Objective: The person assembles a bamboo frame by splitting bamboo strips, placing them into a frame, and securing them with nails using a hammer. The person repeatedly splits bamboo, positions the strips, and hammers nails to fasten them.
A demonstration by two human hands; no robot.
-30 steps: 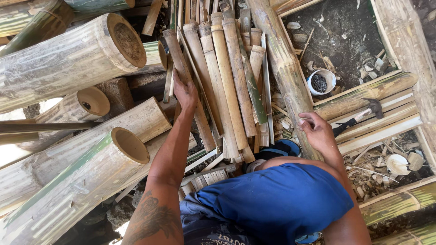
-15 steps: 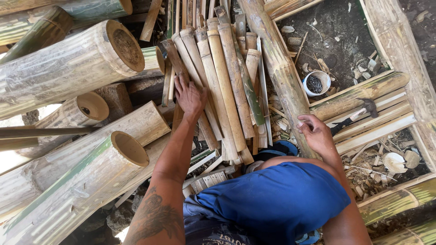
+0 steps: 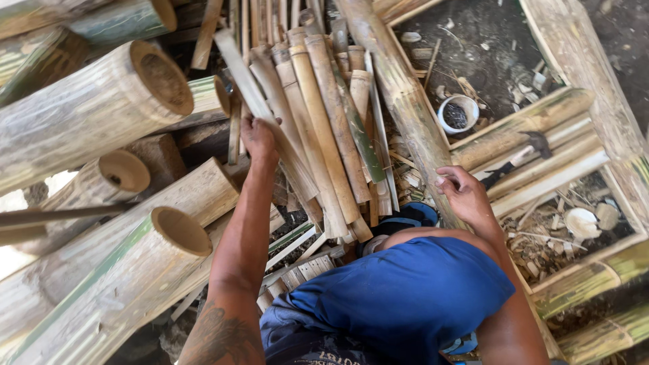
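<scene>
Obs., head view, looking down over a knee in blue cloth [image 3: 405, 297].

Left hand [image 3: 259, 137]: arm stretched forward, grip clenched round a long pale flat bamboo slat [image 3: 236, 67]. The slat runs diagonally. Its far end points up and left past the sawn mouth of a thick hollow bamboo trunk [image 3: 88, 115]. Its near end is tucked among the heap of tan split bamboo strips [image 3: 324, 122], touching its neighbours there. Whether the thumb wraps fully under the slat cannot be told, as the hand is seen from the back.

Right hand [image 3: 463, 196]: grip released, fingers loosely bent. It rests on the near end of a long round greyish bamboo pole [image 3: 399, 94], which lies just beside the heap on its right. It holds nothing.

Nearby: a small white bowl with dark contents [image 3: 458, 113] on the dirt beyond the pole. More hollow trunks are stacked at left.

Judgement on step: one slat is being singled out of the heap. It is grasped but not yet free, its lower part still wedged between other strips.

Judgement on what a next move needs: pull along the slat's own length, up and away from the heap, so the neighbours are not dragged with it. Keep the far end clear of the trunk mouth. The right hand on the pole serves as a brace. Split edges look sharp, so a firm, non-sliding hold is needed.
</scene>
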